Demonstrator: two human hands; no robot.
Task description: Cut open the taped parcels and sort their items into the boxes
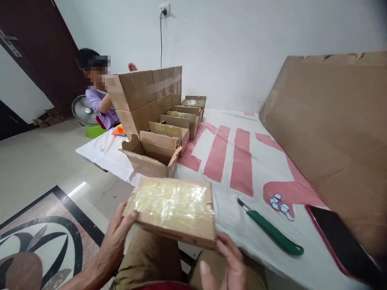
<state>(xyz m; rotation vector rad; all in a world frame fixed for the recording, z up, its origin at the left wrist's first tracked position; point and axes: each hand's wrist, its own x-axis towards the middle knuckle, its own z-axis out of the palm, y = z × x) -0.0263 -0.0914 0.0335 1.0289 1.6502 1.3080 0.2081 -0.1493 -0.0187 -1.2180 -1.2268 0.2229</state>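
I hold a flat cardboard box [173,211] with a clear plastic-covered top above my lap. My left hand [116,233] grips its left edge with the thumb on top. My right hand [228,264] supports its lower right corner from beneath, fingers curled against it. Just beyond it an open, empty cardboard box [150,157] sits on the white and red sheet [229,161], at the front of a row of several similar filled boxes [178,121].
A green-handled utility knife [272,231] lies on the sheet to the right, beside a dark phone [341,241]. A large cardboard sheet [332,125] leans at right. A tall carton [145,98] stands behind the row. Another person [98,96] sits near a fan [83,110].
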